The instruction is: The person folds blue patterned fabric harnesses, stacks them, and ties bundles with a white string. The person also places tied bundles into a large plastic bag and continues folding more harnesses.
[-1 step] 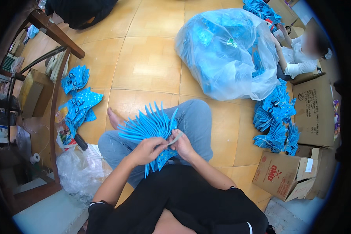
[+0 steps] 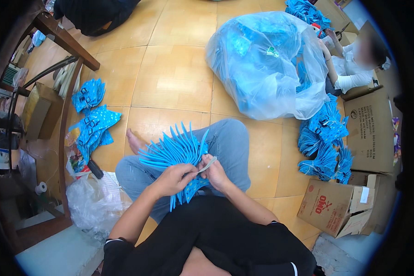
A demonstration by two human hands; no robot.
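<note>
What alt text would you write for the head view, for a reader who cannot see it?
Seated on a tiled floor, a person's left hand and right hand grip a fanned bundle of blue packets over their lap. Beyond lie a big clear bag of blue packets and cardboard boxes.

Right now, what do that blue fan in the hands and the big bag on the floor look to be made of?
The blue fan looks like thin plastic or coated-paper packets: flat, stiff, slightly shiny strips that spread without drooping. I cannot tell which. The big bag looks like thin clear plastic film: see-through, crinkled, glossy where light hits, with blue contents showing inside.
</note>
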